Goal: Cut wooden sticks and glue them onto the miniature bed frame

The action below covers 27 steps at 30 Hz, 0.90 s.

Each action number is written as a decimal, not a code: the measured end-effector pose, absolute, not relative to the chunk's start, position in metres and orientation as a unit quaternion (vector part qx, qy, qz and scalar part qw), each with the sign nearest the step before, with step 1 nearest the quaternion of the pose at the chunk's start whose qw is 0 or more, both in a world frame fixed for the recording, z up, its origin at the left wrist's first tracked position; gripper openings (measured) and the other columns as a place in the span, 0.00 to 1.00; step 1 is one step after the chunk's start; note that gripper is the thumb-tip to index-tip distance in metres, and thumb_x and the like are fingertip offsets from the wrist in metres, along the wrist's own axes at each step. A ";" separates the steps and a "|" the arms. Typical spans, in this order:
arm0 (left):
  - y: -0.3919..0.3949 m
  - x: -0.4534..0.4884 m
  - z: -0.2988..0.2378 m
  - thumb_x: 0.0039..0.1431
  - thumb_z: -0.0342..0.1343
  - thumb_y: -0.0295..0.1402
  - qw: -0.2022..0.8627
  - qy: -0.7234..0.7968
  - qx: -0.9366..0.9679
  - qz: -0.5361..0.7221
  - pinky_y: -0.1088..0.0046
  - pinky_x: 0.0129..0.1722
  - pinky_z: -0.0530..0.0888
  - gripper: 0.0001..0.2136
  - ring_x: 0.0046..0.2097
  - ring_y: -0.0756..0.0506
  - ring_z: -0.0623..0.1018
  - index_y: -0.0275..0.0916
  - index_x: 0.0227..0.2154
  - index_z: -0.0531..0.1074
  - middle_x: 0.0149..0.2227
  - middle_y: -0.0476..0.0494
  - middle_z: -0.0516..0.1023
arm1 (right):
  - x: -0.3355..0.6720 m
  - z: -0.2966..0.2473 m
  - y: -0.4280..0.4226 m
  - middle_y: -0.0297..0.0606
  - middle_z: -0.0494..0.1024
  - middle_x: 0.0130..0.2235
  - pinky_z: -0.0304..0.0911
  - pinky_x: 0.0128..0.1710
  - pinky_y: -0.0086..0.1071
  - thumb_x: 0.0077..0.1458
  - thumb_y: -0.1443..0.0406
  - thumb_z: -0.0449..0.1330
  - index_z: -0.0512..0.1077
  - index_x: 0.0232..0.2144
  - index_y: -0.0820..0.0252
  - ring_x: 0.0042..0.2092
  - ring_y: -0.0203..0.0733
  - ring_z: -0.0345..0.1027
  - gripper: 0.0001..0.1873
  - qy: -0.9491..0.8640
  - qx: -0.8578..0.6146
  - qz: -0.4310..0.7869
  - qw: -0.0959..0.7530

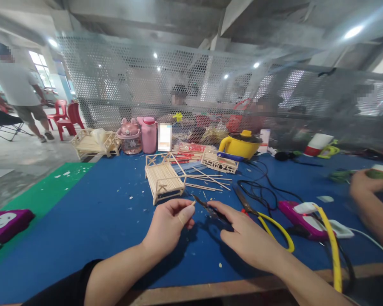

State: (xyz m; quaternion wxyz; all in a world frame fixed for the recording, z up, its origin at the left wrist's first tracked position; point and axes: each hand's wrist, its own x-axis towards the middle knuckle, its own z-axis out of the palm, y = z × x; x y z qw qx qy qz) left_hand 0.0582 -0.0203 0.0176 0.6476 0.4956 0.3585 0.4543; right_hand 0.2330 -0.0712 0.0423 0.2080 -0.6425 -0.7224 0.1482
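My left hand (172,219) pinches a thin pale wooden stick (193,203), of which only a short end shows above the thumb. My right hand (247,236) is closed around a pair of dark scissors (207,207); the grip is mostly hidden under the fingers. The blades point toward the stick's end, and I cannot tell whether they touch it. Just beyond my hands stands a miniature bed-like frame (166,180) made of wooden sticks. Loose sticks (207,186) lie to its right.
Yellow-handled scissors (276,225) and a purple power strip (303,221) with cables lie on the right of the blue table (108,229). Behind are a yellow pot (242,146), a pink bottle (149,136) and other stick models. Another person's arm (370,204) reaches in from the right.
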 end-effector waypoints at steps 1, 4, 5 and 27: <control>-0.020 0.059 0.018 0.42 0.64 0.40 0.649 0.367 0.486 0.457 0.77 0.24 0.69 0.15 0.21 0.53 0.70 0.33 0.28 0.74 0.19 0.51 0.71 | 0.233 0.041 -0.071 0.39 0.70 0.54 0.58 0.54 0.44 0.44 0.71 0.50 0.64 0.54 0.56 0.55 0.46 0.63 0.31 -0.725 -0.641 0.146 0.206; -0.021 0.059 0.019 0.39 0.65 0.41 0.650 0.381 0.467 0.462 0.76 0.23 0.70 0.16 0.21 0.52 0.71 0.33 0.27 0.74 0.19 0.50 0.72 | 0.234 0.039 -0.072 0.40 0.69 0.55 0.58 0.54 0.44 0.44 0.71 0.50 0.63 0.54 0.55 0.55 0.46 0.63 0.32 -0.735 -0.632 0.140 0.203; -0.021 0.059 0.019 0.38 0.66 0.41 0.651 0.382 0.465 0.463 0.76 0.23 0.70 0.16 0.20 0.52 0.71 0.33 0.26 0.75 0.19 0.50 0.73 | 0.234 0.039 -0.073 0.40 0.69 0.54 0.58 0.54 0.44 0.44 0.71 0.50 0.63 0.54 0.55 0.55 0.46 0.63 0.32 -0.737 -0.630 0.139 0.203; -0.022 0.060 0.014 0.38 0.66 0.39 0.623 0.380 0.451 0.514 0.77 0.24 0.73 0.14 0.22 0.52 0.74 0.34 0.25 0.74 0.20 0.50 0.74 | 0.229 0.035 -0.076 0.43 0.67 0.54 0.54 0.56 0.43 0.44 0.69 0.49 0.59 0.57 0.58 0.56 0.48 0.60 0.34 -0.715 -0.664 0.135 0.174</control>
